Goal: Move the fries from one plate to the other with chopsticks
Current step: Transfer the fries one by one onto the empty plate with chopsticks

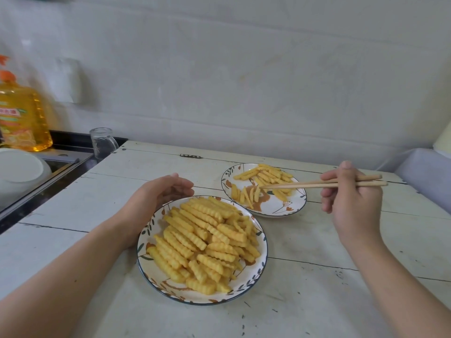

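A near plate (156,279) with a leaf pattern holds a big heap of crinkle-cut fries (205,240). My left hand (156,193) curls loosely around its far left rim, fingers apart, holding nothing. Behind it to the right, a second patterned plate (290,206) carries a smaller scatter of fries (266,176). My right hand (351,198) grips a pair of wooden chopsticks (305,184), which point left. Their tips hover over the far plate's middle, close together, with no fry clearly pinched between them.
Both plates sit on a worn white plank table (317,301). To the left are a sink edge with a white bowl (19,172), a yellow oil bottle (22,118) and a glass mug (102,142). A wall runs behind. A pale covered object (427,172) stands at the right.
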